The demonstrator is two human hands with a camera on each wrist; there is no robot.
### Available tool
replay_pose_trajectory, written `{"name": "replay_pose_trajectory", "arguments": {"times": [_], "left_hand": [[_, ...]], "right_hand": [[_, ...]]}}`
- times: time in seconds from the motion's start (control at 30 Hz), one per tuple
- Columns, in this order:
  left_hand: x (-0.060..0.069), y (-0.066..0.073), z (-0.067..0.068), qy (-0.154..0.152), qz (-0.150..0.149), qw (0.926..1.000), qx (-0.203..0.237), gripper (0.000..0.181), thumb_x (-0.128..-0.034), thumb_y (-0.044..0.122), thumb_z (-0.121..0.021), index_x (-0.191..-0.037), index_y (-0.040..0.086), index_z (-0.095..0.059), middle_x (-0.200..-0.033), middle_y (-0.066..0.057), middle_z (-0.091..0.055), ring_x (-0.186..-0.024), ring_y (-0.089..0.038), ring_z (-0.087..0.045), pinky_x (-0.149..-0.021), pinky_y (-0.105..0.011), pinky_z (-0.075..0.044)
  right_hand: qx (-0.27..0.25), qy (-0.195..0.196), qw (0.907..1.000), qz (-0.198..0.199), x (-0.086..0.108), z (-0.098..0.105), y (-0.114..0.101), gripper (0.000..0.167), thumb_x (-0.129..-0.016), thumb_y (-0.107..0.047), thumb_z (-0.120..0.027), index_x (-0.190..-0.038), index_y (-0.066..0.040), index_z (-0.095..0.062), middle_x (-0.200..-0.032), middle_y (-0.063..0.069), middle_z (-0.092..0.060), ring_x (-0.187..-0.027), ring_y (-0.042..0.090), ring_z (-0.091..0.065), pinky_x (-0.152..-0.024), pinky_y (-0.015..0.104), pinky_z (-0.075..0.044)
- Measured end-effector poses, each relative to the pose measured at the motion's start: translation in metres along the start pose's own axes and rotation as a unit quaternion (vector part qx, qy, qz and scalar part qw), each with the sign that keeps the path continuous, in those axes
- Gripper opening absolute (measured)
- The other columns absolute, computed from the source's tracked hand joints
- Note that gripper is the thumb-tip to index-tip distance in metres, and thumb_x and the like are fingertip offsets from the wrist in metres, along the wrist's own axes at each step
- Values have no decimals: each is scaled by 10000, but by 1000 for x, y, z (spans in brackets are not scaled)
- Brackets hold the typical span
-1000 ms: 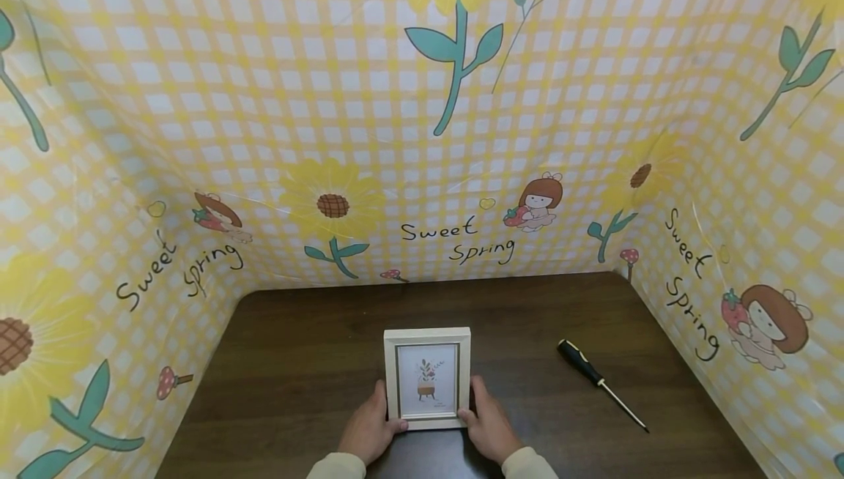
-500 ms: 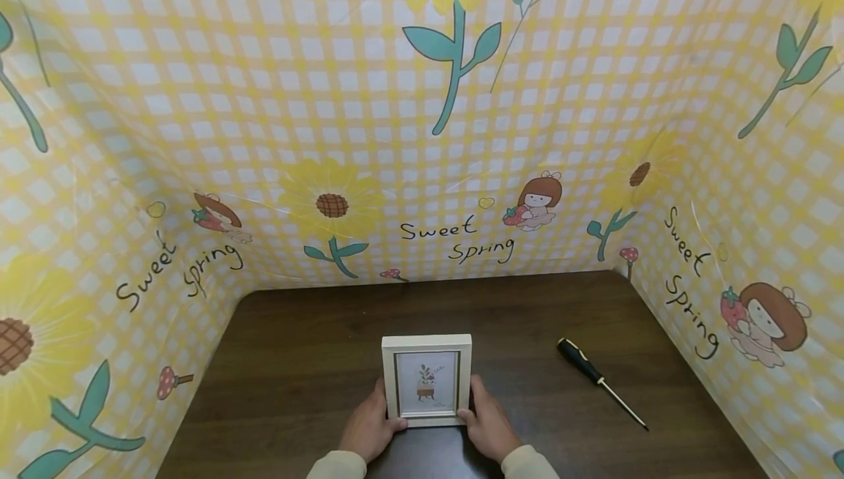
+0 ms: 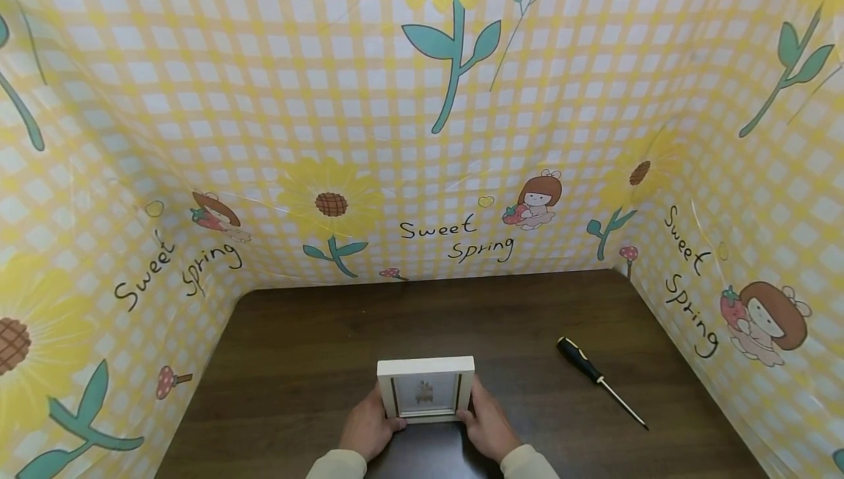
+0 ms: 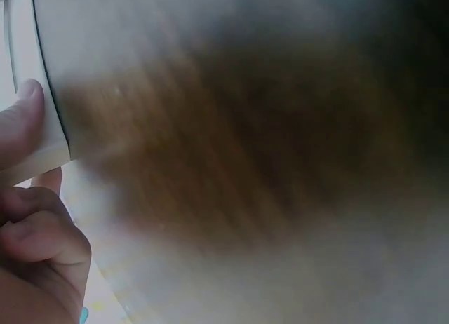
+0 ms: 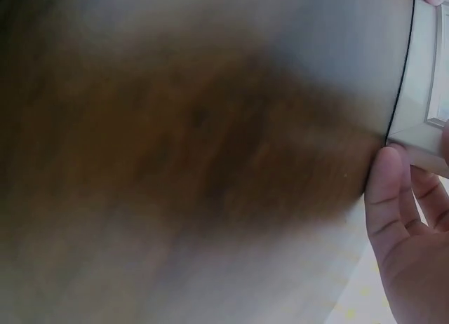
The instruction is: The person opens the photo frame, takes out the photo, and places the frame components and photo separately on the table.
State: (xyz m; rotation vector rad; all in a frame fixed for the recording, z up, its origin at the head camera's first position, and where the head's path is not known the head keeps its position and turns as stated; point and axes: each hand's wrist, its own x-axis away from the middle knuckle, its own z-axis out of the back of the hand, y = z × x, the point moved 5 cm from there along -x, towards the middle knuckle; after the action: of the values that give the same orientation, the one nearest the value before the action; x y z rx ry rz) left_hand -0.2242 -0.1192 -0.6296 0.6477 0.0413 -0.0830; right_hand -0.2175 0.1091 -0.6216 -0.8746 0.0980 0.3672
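A cream picture frame point(image 3: 426, 368) with a small plant print stands near the table's front, held between both hands and showing its top edge to the head camera. On its left side the left hand point(image 3: 367, 426) grips it, thumb on the lower front corner; the left wrist view shows that thumb on the frame's border point(image 4: 52, 131) and curled fingers below. The right hand point(image 3: 490, 424) holds the opposite side the same way. In the right wrist view, its fingers point(image 5: 384, 191) lie against the frame's corner point(image 5: 410, 138). The frame's back is hidden.
A screwdriver point(image 3: 601, 382) with a black handle lies on the dark wooden table point(image 3: 283, 362), to the right of the hands. Yellow checked cloth point(image 3: 422, 171) with printed flowers walls the table at the back and both sides.
The picture frame has tipped: its top edge has come toward the person, so its front looks shorter and its top shows more. Both hands keep their grip. The screwdriver lies unmoved.
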Motion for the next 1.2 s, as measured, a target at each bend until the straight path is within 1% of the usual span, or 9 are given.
{"name": "replay_pose_trajectory", "arguments": {"times": [0.13, 0.3, 0.47, 0.6, 0.77, 0.93, 1.0, 1.1, 1.2], "left_hand": [[1, 0, -1, 100, 8, 9999, 98, 504, -669, 158, -927, -1051, 88, -606, -969, -104, -724, -894, -349, -696, -764, -542, -524], [1, -2, -3, 91, 21, 9998, 202, 499, -658, 147, -927, -1042, 115, -610, -967, -78, -727, -892, -334, -696, -767, -541, -523], [0, -4, -6, -14, -9, 9985, 551, 498, -664, 119, -919, -1063, 119, -621, -990, -62, -720, -918, -317, -685, -789, -551, -517], [-3, -7, -7, -129, -62, 9957, 916, 504, -671, 86, -907, -1096, 114, -638, -1007, -45, -720, -943, -291, -675, -819, -545, -511], [-6, -6, -3, -223, -23, 9922, 1225, 500, -663, 66, -903, -1091, 110, -648, -982, -24, -714, -926, -261, -662, -822, -531, -504], [-6, -8, -3, -159, 39, 9923, 1232, 486, -672, 74, -901, -1082, 96, -641, -973, -27, -701, -914, -251, -652, -827, -520, -498], [-6, -10, -4, -95, 23, 9935, 1131, 450, -692, 85, -895, -1061, 83, -637, -969, -21, -671, -892, -234, -645, -812, -501, -502], [-4, -10, -5, 23, -89, 9960, 889, 404, -728, 115, -887, -1024, 59, -618, -957, -14, -606, -860, -221, -637, -782, -476, -511], [-2, -10, -5, 83, -179, 9971, 739, 407, -752, 129, -876, -1039, 42, -600, -975, -27, -570, -873, -235, -638, -781, -478, -515]], "right_hand": [[17, 29, 9999, 131, 0, 1, 0, 528, -879, 37, -723, -1331, -52, -466, -1184, 92, -643, -1097, 252, -612, -915, 481, -488], [94, 72, 9998, 171, 0, 1, 2, 530, -864, 33, -735, -1317, -44, -471, -1113, 75, -662, -1026, 232, -634, -863, 453, -511], [73, 39, 9999, 113, 1, 1, 5, 487, -859, 42, -730, -1274, -45, -490, -1080, 80, -666, -990, 238, -642, -835, 452, -520], [96, -39, 9999, 81, 1, 1, 5, 438, -859, 34, -733, -1231, -55, -520, -1067, 68, -666, -981, 230, -642, -827, 441, -522], [177, -150, 9997, 108, 3, 2, 0, 430, -850, 22, -748, -1222, -83, -560, -1102, 52, -677, -1031, 222, -637, -875, 446, -514], [253, -328, 9991, 15, 4, 0, -1, 415, -861, -19, -754, -1236, -91, -593, -1152, 62, -680, -1070, 248, -640, -900, 488, -507], [301, -371, 9989, 20, 5, -1, -1, 412, -862, -30, -759, -1239, -90, -603, -1166, 68, -678, -1068, 251, -644, -897, 492, -510], [411, -460, 9981, 31, 5, -1, -3, 428, -873, -60, -761, -1271, -102, -607, -1199, 68, -667, -1084, 244, -639, -903, 480, -512], [556, -536, 9970, 77, 7, -1, -5, 438, -880, -97, -766, -1289, -112, -609, -1204, 62, -665, -1078, 238, -639, -895, 469, -515]]}}
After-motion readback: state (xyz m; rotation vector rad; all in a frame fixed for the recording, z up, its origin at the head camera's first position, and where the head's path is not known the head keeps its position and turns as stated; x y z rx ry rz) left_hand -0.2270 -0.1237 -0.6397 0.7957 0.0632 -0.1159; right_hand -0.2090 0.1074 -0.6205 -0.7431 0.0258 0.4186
